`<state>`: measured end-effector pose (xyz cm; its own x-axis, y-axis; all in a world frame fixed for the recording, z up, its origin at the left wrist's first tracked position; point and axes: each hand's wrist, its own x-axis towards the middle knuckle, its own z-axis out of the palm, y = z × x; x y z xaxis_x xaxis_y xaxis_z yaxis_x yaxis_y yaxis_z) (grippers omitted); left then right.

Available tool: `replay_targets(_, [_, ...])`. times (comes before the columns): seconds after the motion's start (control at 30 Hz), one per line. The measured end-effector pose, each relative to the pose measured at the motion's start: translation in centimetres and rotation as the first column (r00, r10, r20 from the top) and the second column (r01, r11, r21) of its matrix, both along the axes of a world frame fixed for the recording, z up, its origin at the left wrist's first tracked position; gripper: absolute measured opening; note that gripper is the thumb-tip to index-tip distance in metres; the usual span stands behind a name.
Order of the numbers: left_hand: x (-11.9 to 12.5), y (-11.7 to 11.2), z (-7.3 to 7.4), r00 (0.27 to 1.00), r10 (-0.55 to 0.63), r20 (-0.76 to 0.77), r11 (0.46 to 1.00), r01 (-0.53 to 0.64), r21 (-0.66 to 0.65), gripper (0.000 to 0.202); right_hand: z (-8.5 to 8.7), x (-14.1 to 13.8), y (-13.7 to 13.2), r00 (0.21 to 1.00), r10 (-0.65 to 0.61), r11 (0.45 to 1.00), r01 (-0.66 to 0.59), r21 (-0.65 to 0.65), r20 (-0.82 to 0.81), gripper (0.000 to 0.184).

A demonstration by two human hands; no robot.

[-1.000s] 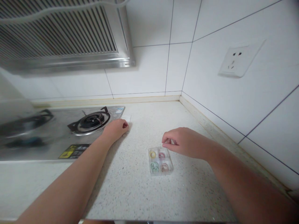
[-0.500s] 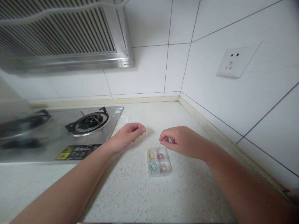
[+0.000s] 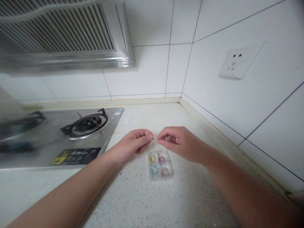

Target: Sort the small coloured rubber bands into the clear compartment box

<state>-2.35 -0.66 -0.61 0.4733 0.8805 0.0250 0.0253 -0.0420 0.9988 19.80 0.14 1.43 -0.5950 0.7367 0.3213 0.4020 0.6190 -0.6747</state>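
A small pale hair tie [image 3: 155, 139] is pinched between my two hands, just beyond the box. My left hand [image 3: 135, 141] grips its left side between thumb and forefinger. On the right side, my right hand [image 3: 177, 139] pinches it in the same way. Below them on the counter sits a clear plastic box [image 3: 171, 178] with four-way dividers. Yellow bands [image 3: 152, 158] and dark pink bands [image 3: 161, 159] lie in its far compartments. Mint green bands [image 3: 154, 172] and pinkish bands [image 3: 164, 172] fill the near ones.
Left of the hands is a steel gas stove [image 3: 111, 126] with a black burner [image 3: 87, 124]. A few loose bands [image 3: 117, 132] and a clear flat piece [image 3: 124, 121] lie beside it. A range hood [image 3: 128, 60] overhangs; a socket [image 3: 234, 63] is on the right wall.
My hands have come together, and my right hand now also grips the pale hair tie. The tie shows as a ring between them. The view has shifted slightly.
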Motion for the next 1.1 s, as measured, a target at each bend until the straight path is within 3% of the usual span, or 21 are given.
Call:
replay_targets(0.27, [0.0,-0.4,0.1,0.999,-0.011,-0.04,1.0,0.011,0.014,0.031,0.0,0.0,-0.1,0.996,0.018,0.997,-0.024,-0.073,-0.085,0.02])
replay_targets(0.63, [0.5,-1.1,0.3,0.996,-0.016,-0.086,0.972,0.036,0.233,0.022,0.2,0.0,0.0,0.983,0.004,0.993,-0.024,-0.112,-0.181,0.019])
replay_targets(1.1, [0.4,-1.0,0.0,0.991,0.056,-0.125,0.938,-0.009,0.345,0.023,0.3,0.1,-0.2,0.991,0.039,0.988,-0.058,-0.146,-0.128,0.02])
